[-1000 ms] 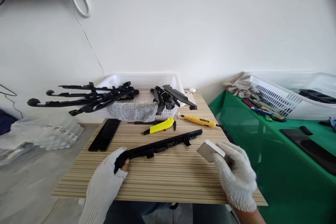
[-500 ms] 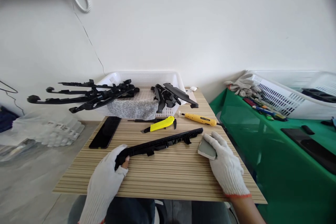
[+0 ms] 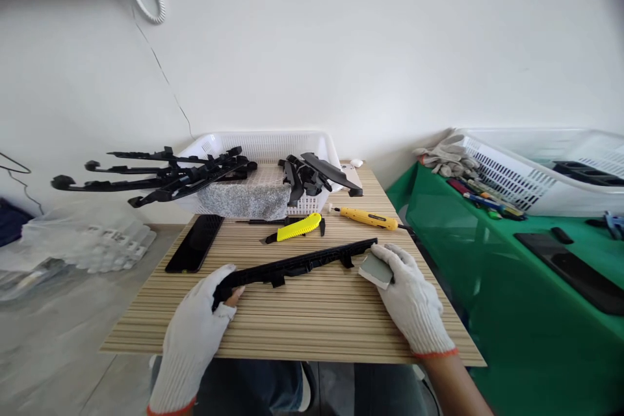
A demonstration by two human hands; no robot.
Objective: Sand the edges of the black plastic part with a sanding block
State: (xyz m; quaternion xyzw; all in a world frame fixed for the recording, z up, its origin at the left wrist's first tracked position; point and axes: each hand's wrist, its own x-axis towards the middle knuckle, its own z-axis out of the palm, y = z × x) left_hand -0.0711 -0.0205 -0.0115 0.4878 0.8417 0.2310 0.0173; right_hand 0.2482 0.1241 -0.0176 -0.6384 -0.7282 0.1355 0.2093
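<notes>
My left hand (image 3: 195, 331), in a white knit glove with the thumb tip bare, grips the near-left end of a long black plastic trim piece (image 3: 297, 266). The piece slants up to the right over the striped table, with small clips along its lower edge. My right hand (image 3: 412, 296), gloved too, is closed on a small grey sanding block (image 3: 376, 271) with a pale edge. Its fingertips are close to the trim's far end; whether they touch it I cannot tell. Behind the trim lies a yellow utility knife (image 3: 298, 228), its blade out to the left.
A white basket (image 3: 312, 143) with black trim parts (image 3: 195, 175) and a grey cloth (image 3: 244, 200) stands at the back. A phone (image 3: 195, 244), dark calipers (image 3: 322, 226) and a yellow corded tool (image 3: 369, 217) lie on the table (image 3: 302, 331). Right is a green-covered table (image 3: 517, 338).
My right hand has shifted slightly left with the sanding block, closer to the trim's far end. My left hand keeps its hold on the trim piece. The view has shifted slightly.
</notes>
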